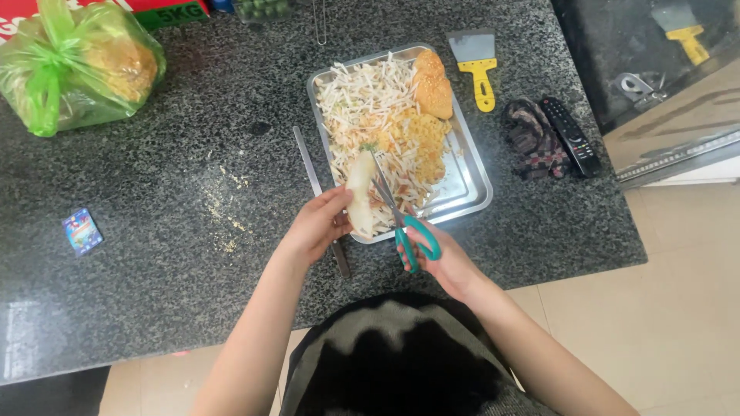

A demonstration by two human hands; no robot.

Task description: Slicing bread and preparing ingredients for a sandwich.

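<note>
Over the tray (472, 202), bread (359, 202) was gripped by the left hand (317, 225); scissors (401, 219) were clasped by the right hand (441, 262)

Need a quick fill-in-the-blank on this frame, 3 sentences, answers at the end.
1. The right hand holds scissors with ____ handles.
2. The left hand holds a pale piece of bread over the metal ____.
3. The scraper right of the tray has a ____ handle.

Missing words: teal; tray; yellow
</note>
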